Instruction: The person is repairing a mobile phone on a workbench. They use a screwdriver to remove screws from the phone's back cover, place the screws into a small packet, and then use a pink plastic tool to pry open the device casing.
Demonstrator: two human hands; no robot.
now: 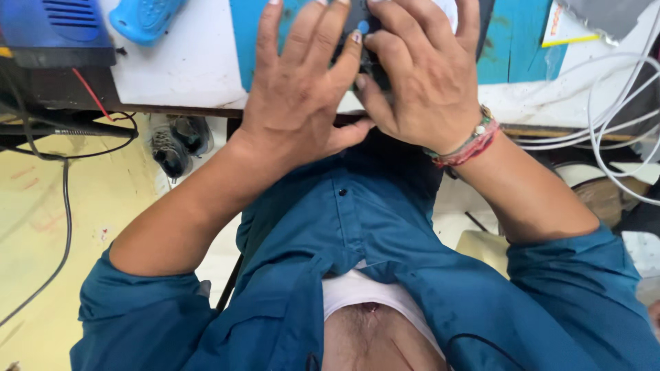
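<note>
- Left hand and right hand are pinching a small flat black device, grip closed on it.
- Its long axis is running twelve-to-six on the white-and-teal desk; its facing is hidden.

dark object mostly hidden under hands, fingertips cropped

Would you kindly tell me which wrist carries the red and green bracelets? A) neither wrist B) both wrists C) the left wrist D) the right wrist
D: the bracelets circle the wrist of the right hand, while the left hand has a bare wrist; both hands press on a small dark object at the table edge.
</note>
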